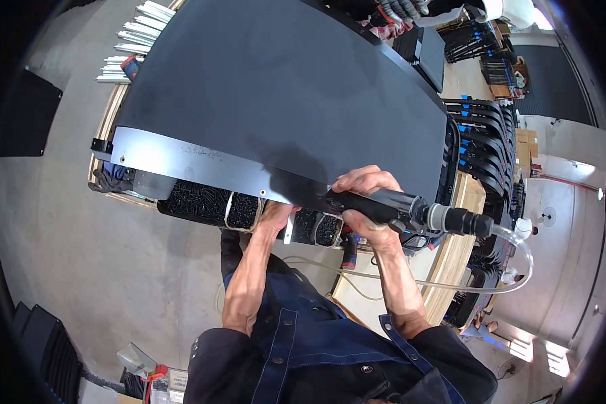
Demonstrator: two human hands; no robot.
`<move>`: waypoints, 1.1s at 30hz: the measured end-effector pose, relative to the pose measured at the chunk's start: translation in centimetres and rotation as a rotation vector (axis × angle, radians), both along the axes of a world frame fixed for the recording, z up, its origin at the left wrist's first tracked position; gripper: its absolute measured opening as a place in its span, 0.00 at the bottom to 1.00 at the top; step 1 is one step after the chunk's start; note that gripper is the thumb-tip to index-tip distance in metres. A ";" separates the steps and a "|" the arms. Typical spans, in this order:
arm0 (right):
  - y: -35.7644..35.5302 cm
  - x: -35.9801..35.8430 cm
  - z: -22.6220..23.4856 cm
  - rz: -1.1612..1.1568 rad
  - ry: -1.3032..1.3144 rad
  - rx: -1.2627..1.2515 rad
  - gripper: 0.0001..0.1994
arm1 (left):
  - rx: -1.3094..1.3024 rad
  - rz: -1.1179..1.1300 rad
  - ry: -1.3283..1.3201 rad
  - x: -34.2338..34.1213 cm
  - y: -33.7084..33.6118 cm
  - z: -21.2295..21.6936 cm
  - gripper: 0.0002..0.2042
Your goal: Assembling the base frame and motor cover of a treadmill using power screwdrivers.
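A black air screwdriver (377, 206) lies in my right hand (370, 195), its fingers wrapped round the body. A clear hose (522, 266) loops from its right end, and its tip is in shadow at the panel's near edge. The large dark grey panel (283, 87) has a shiny metal edge strip (182, 153) with holes along it. My left hand (275, 214) reaches under that strip, and its fingers are mostly hidden by the strip. Beside it hangs a small pale metal strip (289, 229). Black screws (198, 200) fill a tray under the panel's edge.
Across the panel, another person's gloved hand (404, 9) shows. White metal bars (141, 30) stick out at the far left. A red and black power tool (349, 250) hangs by the bench. Stacked black frames (481, 145) stand at right, and dark panels (50, 347) at lower left.
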State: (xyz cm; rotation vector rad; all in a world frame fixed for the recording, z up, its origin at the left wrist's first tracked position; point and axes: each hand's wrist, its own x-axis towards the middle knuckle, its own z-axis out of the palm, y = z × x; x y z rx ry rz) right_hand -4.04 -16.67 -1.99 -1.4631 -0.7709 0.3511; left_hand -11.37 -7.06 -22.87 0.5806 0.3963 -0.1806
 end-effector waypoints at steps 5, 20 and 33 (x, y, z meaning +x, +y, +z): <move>-0.3 0.2 -0.1 0.018 0.028 0.020 0.19 | 0.050 0.069 0.159 0.2 -0.6 1.1 0.14; 1.4 -2.3 0.9 -0.340 0.052 -0.042 0.31 | 0.484 -0.146 0.126 -3.5 0.7 -1.2 0.08; 2.4 -3.8 2.4 -0.430 -0.155 -0.174 0.25 | 1.813 -0.006 0.201 -9.0 10.8 -3.5 0.11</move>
